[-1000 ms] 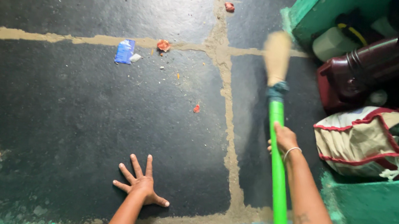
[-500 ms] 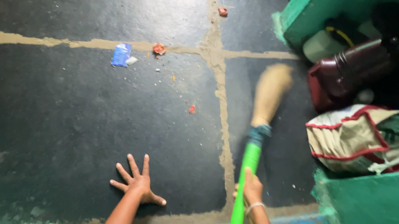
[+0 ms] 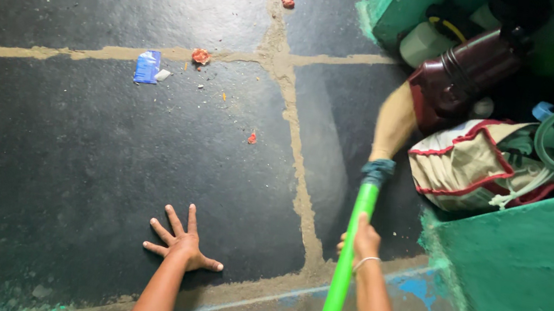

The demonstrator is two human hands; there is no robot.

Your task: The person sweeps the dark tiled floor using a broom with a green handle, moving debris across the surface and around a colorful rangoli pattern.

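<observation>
**Broom at the floor's right edge, one palm down**

Right hand (image 3: pixel 363 241) is gripping the broom (image 3: pixel 359 217), fingers wrapped fully round its bright green handle. Straw head is blurring against a dark maroon container (image 3: pixel 462 79) and just beside a cream bag with red trim (image 3: pixel 467 168), under a green ledge (image 3: pixel 536 264). Left hand (image 3: pixel 182 244) is holding nothing, pressing flat on the dark stone floor (image 3: pixel 77 135), fingers spread wide. Well apart from the broom head: a blue wrapper (image 3: pixel 148 67) and red scraps (image 3: pixel 200 57) are lying along the sandy joint line.
</observation>
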